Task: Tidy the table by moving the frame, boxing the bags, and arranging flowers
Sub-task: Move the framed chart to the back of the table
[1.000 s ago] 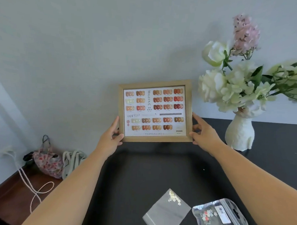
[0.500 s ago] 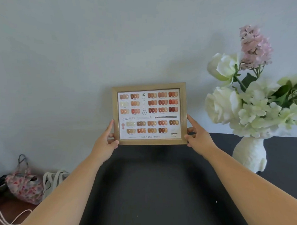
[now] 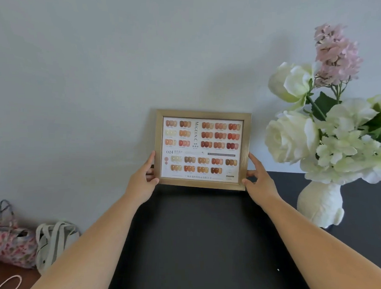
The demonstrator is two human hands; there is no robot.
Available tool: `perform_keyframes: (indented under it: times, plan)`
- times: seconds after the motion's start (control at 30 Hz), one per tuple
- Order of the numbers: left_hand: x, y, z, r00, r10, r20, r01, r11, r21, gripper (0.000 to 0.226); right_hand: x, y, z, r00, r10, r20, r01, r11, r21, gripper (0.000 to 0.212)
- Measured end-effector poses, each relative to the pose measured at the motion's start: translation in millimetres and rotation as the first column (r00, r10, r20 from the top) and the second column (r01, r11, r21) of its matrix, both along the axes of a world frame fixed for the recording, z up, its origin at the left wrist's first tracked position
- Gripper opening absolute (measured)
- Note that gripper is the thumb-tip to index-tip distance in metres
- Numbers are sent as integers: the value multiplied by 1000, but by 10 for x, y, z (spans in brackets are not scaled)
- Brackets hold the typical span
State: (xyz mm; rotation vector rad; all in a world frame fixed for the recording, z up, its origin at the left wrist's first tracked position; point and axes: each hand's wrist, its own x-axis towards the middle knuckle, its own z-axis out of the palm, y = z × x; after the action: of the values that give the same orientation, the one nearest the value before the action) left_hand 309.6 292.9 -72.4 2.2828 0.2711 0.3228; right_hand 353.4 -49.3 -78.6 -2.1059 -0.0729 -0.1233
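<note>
A gold wooden frame [image 3: 202,149] with a nail-colour chart stands upright at the far edge of the black table [image 3: 202,243], close to the pale wall. My left hand [image 3: 143,181] grips its lower left side and my right hand [image 3: 259,182] grips its lower right side. White and pink flowers [image 3: 321,119] fill a white vase [image 3: 320,206] to the right of the frame. The small bags are outside the view.
On the floor at the lower left lie a floral fabric bag [image 3: 8,245], a pale tote bag [image 3: 52,241] and a white cord [image 3: 9,282]. The vase stands about a hand's width right of my right hand.
The frame has moved away from me, back toward the wall and table's far edge, still held in both hands. The view tilted up, so the small bags on the near table left the picture.
</note>
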Motion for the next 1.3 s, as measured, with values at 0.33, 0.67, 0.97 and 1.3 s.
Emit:
perform_keyframes:
  times: [0.33, 0.67, 0.97, 1.3]
  plan:
    - [-143, 5, -186, 1000, 4, -27, -4, 999, -33, 95, -108, -39, -23, 1000, 13, -18, -14, 997, -78, 89]
    - [-289, -82, -299, 999, -6, 35, 5, 999, 49, 106, -265, -135, -53, 1000, 2, -2, -2, 998, -66, 86]
    - [-389, -170, -268, 999, 29, 26, -31, 995, 96, 109, -338, -179, -142, 999, 24, -28, -25, 999, -40, 71]
    - [-866, -587, -287, 974, 217, 70, -213, 975, -61, 99, -585, -339, -180, 989, 95, -111, -86, 993, 85, 79]
